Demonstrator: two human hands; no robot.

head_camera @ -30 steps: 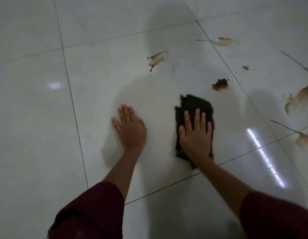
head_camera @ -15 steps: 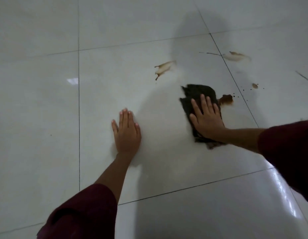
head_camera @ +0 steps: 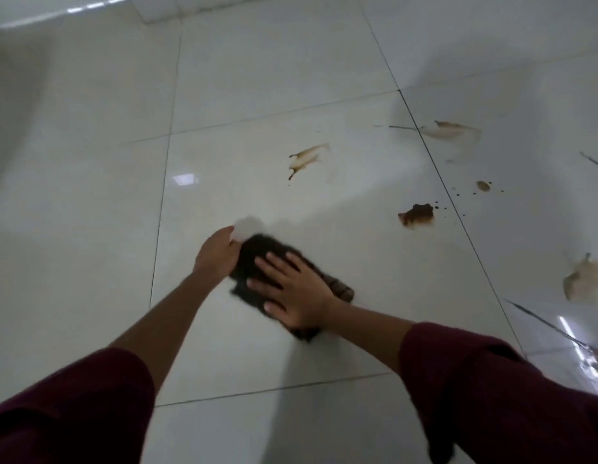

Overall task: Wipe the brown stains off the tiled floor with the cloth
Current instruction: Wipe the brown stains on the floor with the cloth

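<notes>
Two hands on a dark cloth on the floor

The cloth (head_camera: 257, 262) is dark, fuzzy and crumpled, lying on the white floor (head_camera: 90, 195). The right hand (head_camera: 292, 289) lies flat on it with fingers spread. The left hand (head_camera: 217, 254) touches the cloth's left edge; its fingers are hidden. A dark brown stain (head_camera: 418, 214) sits right of the cloth, well apart, and a paler streak (head_camera: 306, 157) lies beyond the cloth.

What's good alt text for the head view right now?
A person's right hand presses flat on a dark cloth on a glossy white tiled floor, while the left hand grips the cloth's far edge. Brown stains remain beyond and to the right, clear of the cloth.
</notes>
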